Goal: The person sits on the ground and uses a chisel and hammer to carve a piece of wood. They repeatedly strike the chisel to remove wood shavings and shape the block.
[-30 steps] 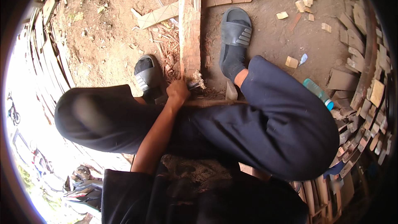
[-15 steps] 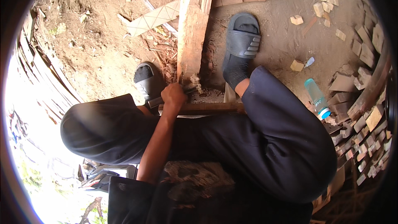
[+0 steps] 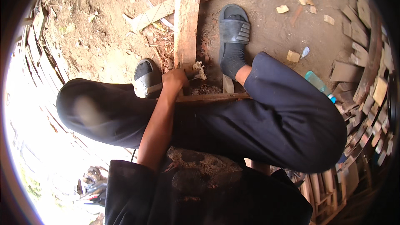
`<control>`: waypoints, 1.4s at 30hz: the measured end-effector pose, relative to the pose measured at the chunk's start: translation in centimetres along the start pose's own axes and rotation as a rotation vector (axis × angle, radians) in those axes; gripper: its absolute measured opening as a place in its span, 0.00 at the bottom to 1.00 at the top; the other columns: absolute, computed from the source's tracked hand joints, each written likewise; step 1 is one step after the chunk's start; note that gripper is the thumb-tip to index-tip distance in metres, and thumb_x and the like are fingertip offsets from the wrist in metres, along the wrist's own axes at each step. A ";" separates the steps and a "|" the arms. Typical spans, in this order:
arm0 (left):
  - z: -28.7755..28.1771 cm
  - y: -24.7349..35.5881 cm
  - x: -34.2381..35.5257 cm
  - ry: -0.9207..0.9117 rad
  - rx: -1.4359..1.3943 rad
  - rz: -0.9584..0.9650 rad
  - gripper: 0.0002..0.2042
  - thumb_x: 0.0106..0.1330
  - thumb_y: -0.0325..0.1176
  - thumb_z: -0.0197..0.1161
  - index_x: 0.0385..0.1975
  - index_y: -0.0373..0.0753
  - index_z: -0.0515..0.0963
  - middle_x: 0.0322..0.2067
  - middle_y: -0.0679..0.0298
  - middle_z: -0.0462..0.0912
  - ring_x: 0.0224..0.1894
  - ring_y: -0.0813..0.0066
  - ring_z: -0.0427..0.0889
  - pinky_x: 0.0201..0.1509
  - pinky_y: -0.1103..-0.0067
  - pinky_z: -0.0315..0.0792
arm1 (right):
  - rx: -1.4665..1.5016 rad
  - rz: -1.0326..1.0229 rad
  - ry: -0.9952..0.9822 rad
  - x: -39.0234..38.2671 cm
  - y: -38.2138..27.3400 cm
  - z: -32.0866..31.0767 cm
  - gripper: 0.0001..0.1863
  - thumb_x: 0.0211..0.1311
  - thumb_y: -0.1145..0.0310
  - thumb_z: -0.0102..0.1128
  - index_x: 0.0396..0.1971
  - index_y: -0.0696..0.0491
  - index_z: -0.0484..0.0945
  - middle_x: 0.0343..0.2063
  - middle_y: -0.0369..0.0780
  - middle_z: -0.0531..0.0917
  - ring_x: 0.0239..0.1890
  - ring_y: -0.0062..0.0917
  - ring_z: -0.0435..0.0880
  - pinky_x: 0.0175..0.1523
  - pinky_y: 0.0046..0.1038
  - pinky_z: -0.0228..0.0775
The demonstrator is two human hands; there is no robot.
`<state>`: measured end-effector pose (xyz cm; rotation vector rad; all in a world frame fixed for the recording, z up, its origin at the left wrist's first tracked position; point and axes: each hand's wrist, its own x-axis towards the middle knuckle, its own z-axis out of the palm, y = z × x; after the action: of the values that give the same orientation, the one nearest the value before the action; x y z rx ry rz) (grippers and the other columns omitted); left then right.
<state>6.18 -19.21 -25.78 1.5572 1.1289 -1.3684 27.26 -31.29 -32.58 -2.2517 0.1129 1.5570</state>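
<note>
My left hand (image 3: pixel 175 77) is closed around a dark, bar-like tool (image 3: pixel 154 90), lying crosswise at the near end of an upright-in-view rough plank (image 3: pixel 187 25). A pale, frayed tuft of wood (image 3: pixel 199 71) sits by the tool's right end. Below this runs a wooden crosspiece (image 3: pixel 214 97), partly under my leg. A short pale wooden block (image 3: pixel 228 84) stands beside my right foot. A bit of my right arm shows beneath my right thigh; that hand is hidden.
Wood shavings (image 3: pixel 160 50) and scored board strips (image 3: pixel 150 16) lie around the plank. A teal bottle (image 3: pixel 318 84) is at the right beside piled offcuts (image 3: pixel 377 91); small blocks (image 3: pixel 282 9) dot the dirt. Long boards (image 3: pixel 35 46) lie at the left.
The whole view shifts slightly between frames. My left hand stays closed on the tool by the plank's end. My right arm, out of sight half a second ago, shows partly again under the thigh.
</note>
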 end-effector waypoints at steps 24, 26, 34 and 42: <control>-10.2 -8.2 -5.7 0.975 -1.295 0.463 0.21 0.54 0.47 0.72 0.21 0.31 0.80 0.17 0.64 0.77 0.18 0.76 0.74 0.24 0.75 0.67 | 0.514 -1.316 1.045 -33.0 -5.6 -21.2 0.13 0.63 0.75 0.55 0.47 0.61 0.76 0.37 0.42 0.82 0.34 0.29 0.83 0.43 0.26 0.79; -11.0 -5.4 -6.3 0.906 -1.403 0.542 0.19 0.55 0.45 0.72 0.19 0.33 0.79 0.16 0.67 0.75 0.16 0.78 0.70 0.21 0.77 0.62 | 0.836 -1.348 1.042 -36.6 -6.3 -17.0 0.13 0.64 0.76 0.54 0.46 0.66 0.74 0.36 0.47 0.82 0.38 0.33 0.83 0.48 0.29 0.79; -10.7 -4.7 -4.8 0.880 -1.668 0.532 0.14 0.57 0.39 0.70 0.20 0.35 0.77 0.14 0.70 0.71 0.13 0.81 0.66 0.17 0.78 0.57 | 0.095 -0.486 -0.081 -17.2 -13.2 2.6 0.58 0.52 0.46 0.72 0.69 0.65 0.45 0.63 0.61 0.62 0.61 0.41 0.71 0.54 0.38 0.75; -10.0 -5.9 -4.6 0.870 -1.733 0.482 0.14 0.59 0.36 0.68 0.17 0.41 0.72 0.14 0.72 0.69 0.14 0.83 0.64 0.17 0.79 0.55 | -0.296 -0.550 0.285 -4.4 -9.1 15.2 0.72 0.39 0.49 0.79 0.68 0.71 0.33 0.66 0.69 0.51 0.72 0.55 0.47 0.74 0.44 0.42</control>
<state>3.65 -8.51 -19.82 0.7848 1.4987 0.7729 14.78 -18.09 -30.63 -2.4277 -0.6436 1.0090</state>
